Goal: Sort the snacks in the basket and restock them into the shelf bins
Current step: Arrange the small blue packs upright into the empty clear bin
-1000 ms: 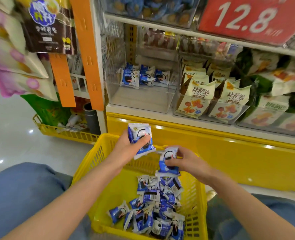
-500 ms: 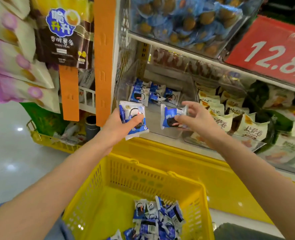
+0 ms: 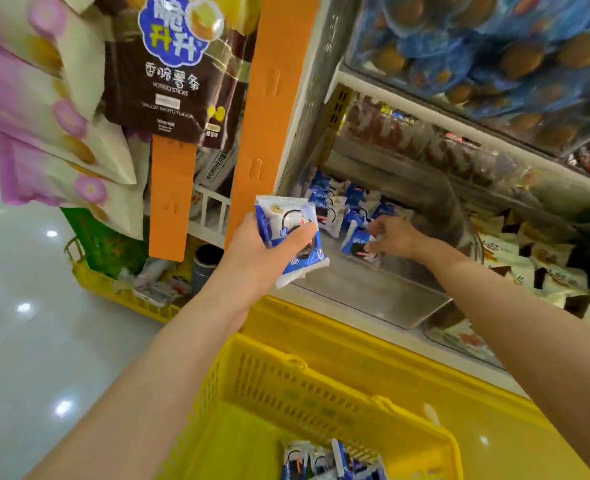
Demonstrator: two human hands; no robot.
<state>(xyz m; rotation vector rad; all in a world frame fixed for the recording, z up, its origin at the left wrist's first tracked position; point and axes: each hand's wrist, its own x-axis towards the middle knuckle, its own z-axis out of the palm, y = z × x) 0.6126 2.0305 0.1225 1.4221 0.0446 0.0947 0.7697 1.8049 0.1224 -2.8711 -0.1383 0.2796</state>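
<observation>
Two hands [image 3: 262,247], two held blue packets [image 3: 288,233], roughly six more in the bin [image 3: 373,292].

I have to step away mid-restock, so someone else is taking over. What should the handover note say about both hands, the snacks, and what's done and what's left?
Left hand: grip on one blue-and-white snack pack, held in front of the clear bin, not yet inside.
Right hand: inside the bin, fingers on a second pack, setting it beside the packs at the back.
Done: several packs already in the bin.
Left: place both packs, then the rest in the yellow basket.
</observation>
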